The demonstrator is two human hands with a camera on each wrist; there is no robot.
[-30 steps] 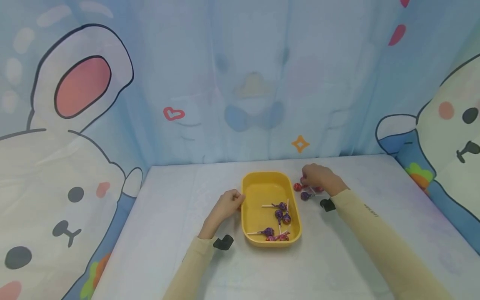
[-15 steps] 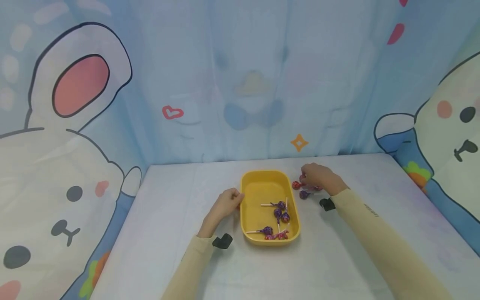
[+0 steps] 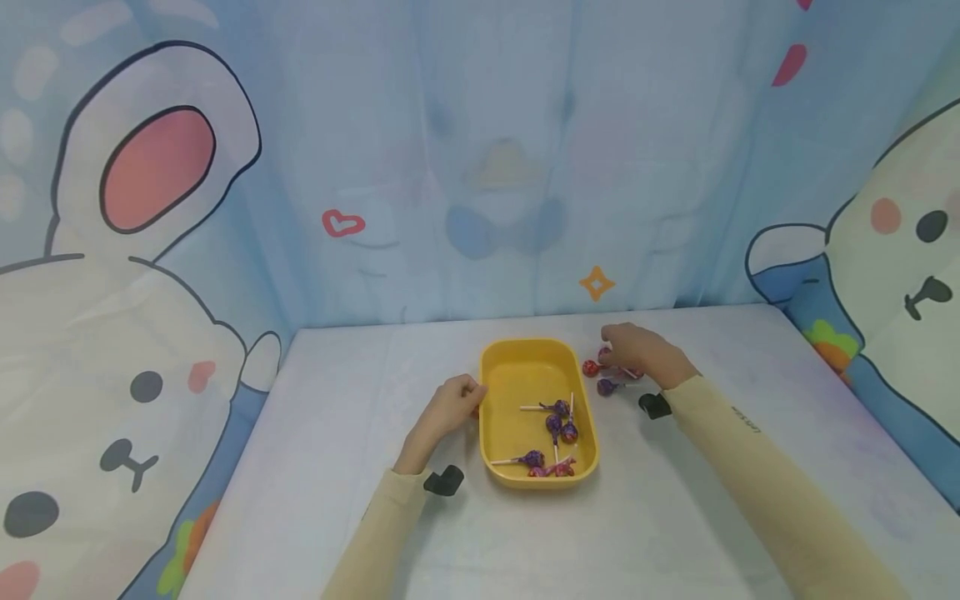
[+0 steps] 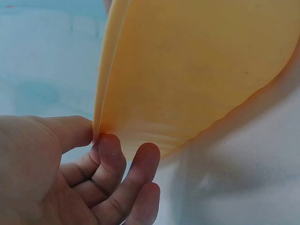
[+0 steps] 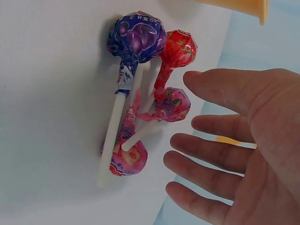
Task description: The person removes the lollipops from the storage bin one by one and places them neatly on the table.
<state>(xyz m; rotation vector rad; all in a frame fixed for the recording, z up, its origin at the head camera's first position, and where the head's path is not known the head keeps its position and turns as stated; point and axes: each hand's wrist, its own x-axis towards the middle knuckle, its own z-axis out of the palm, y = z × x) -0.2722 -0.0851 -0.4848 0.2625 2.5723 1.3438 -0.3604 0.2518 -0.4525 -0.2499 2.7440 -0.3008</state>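
Observation:
My left hand [image 3: 448, 406] pinches the left rim of a yellow plastic tray [image 3: 517, 367]. In the left wrist view the thumb [image 4: 70, 132] lies on one side of the rim and fingertips on the other. Beyond the tray's right side, my right hand [image 3: 643, 354] hovers over a small group of wrapped lollipops. Its fingers [image 5: 211, 150] are spread and hold nothing. Beside them in the right wrist view lie a purple lollipop [image 5: 137, 37], a red lollipop [image 5: 178, 49] and two pink lollipops, one [image 5: 174, 105] nearest the fingers and the other [image 5: 129, 159] lower down.
Inside the tray are several purple lollipops [image 3: 553, 425] and pink lollipops [image 3: 562, 468], gathered toward its near right part. A white cloth [image 3: 360, 375] covers the table. Behind it hangs a blue cartoon curtain [image 3: 495, 108].
The head view has shifted slightly. My left hand stays on the tray rim, and my right hand remains over the loose lollipops with hardly any movement.

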